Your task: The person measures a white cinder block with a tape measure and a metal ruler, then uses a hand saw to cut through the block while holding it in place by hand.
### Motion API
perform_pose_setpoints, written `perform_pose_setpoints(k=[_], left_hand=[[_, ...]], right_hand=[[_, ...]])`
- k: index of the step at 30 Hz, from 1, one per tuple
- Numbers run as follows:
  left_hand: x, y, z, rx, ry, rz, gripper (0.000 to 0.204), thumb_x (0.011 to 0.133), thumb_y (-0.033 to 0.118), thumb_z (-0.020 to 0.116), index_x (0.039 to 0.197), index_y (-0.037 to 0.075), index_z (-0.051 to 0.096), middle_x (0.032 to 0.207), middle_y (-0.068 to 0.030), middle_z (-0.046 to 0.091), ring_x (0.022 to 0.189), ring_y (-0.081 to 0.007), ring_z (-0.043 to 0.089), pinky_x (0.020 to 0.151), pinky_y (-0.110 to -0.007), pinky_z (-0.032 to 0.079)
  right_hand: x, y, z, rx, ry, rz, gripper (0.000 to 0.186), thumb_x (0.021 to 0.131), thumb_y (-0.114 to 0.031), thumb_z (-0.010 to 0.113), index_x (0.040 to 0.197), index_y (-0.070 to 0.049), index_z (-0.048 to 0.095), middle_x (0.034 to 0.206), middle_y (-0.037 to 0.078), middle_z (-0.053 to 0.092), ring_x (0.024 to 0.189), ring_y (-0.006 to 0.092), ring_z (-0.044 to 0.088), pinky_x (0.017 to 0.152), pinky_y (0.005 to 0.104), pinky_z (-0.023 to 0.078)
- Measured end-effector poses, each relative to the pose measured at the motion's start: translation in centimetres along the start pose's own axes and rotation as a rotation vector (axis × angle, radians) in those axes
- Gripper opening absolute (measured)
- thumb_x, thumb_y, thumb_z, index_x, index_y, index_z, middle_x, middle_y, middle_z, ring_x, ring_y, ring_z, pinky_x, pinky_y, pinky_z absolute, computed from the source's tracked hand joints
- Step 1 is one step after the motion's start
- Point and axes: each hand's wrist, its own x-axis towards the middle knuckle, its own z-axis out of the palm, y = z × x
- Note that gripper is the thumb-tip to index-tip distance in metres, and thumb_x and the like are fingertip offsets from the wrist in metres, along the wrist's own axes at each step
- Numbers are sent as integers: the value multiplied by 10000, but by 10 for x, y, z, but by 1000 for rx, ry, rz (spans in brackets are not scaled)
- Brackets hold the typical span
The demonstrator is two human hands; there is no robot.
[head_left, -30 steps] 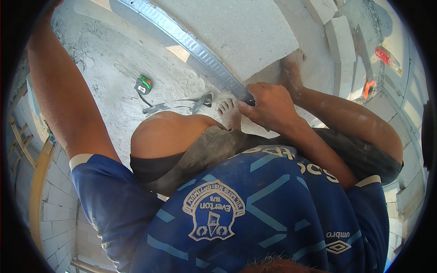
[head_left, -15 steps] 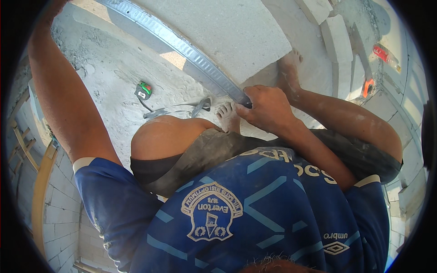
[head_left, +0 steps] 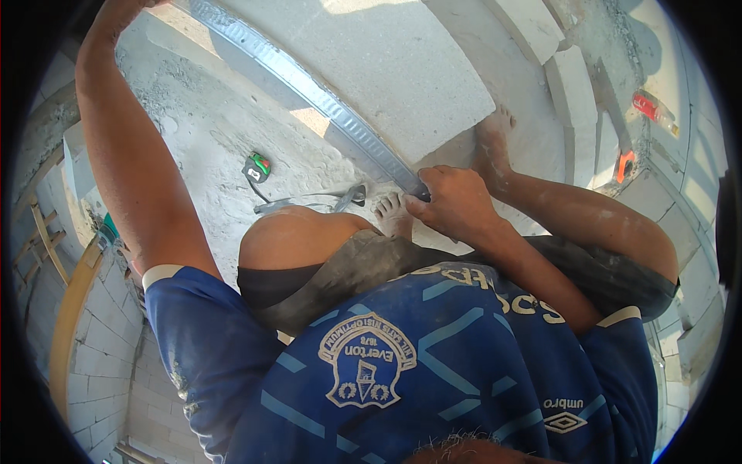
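A long, ribbed, silvery metal profile (head_left: 309, 89) runs slantwise from the top left toward my body, along the edge of a big pale grey block (head_left: 410, 69). My right hand (head_left: 460, 203) is closed on the profile's near end, thumb and fingers curled at its darker tip. At the upper left rim, my left arm reaches far out. Only part of my left hand (head_left: 127, 11) shows, close to the far end of the profile; its fingers are cut off by the picture edge. My bare foot (head_left: 394, 215) is just below the near end.
A black and green tape measure (head_left: 256, 167) lies on the dusty floor, beside a crumpled grey strip (head_left: 309, 203). More pale blocks (head_left: 572, 85) stand at the right. Beyond them are a bottle with a red label (head_left: 655, 108) and an orange object (head_left: 624, 165). Wooden boards (head_left: 73, 325) stand at the left.
My left arm has shifted a little to the right and down. The near end of the profile and my right hand have moved slightly downward in the picture; the grip looks the same.
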Motion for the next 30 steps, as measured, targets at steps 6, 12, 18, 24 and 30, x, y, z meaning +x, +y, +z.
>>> perform_pose_setpoints(k=[6, 12, 18, 24, 30], left_hand=[[37, -27, 3, 98, 26, 64, 1079, 634, 282, 907, 1532, -50, 410, 1629, -214, 360, 1469, -347, 425, 1200, -386, 364], [55, -53, 18, 42, 66, 98, 1140, 568, 302, 951, 1516, -56, 429, 1626, -208, 365, 1424, -359, 481, 1173, -395, 403], [55, -56, 22, 45, 99, 110, 1151, 576, 330, 947, 1529, -39, 418, 1630, -200, 365, 1452, -356, 447, 1187, -399, 385], [53, -60, 26, 58, 128, 121, 1099, 610, 359, 938, 1524, -6, 448, 1624, -186, 382, 1477, -342, 415, 1195, -406, 374], [31, -41, 19, 66, 149, 101, 847, 692, 318, 905, 1434, 57, 590, 1565, -143, 485, 1414, -308, 500, 1164, -406, 413]], right_hand=[[4, -6, -4, -72, 58, -41, 373, 826, -373, 747, 856, -3, 699, 832, 189, 711, 762, 389, 702, 720, 488, 556], [7, -5, -7, -60, -4, -36, 386, 811, -396, 759, 867, -17, 715, 823, 200, 710, 760, 393, 702, 717, 492, 557], [7, -4, -7, -54, -16, 22, 393, 815, -406, 764, 856, -17, 718, 825, 200, 711, 763, 393, 702, 720, 492, 553], [7, -8, -13, -45, -48, 17, 409, 821, -412, 762, 878, -9, 723, 851, 210, 718, 782, 400, 707, 741, 488, 557], [8, -5, -9, -61, -34, 9, 420, 816, -420, 766, 878, -6, 725, 850, 210, 718, 780, 396, 709, 741, 488, 558]])
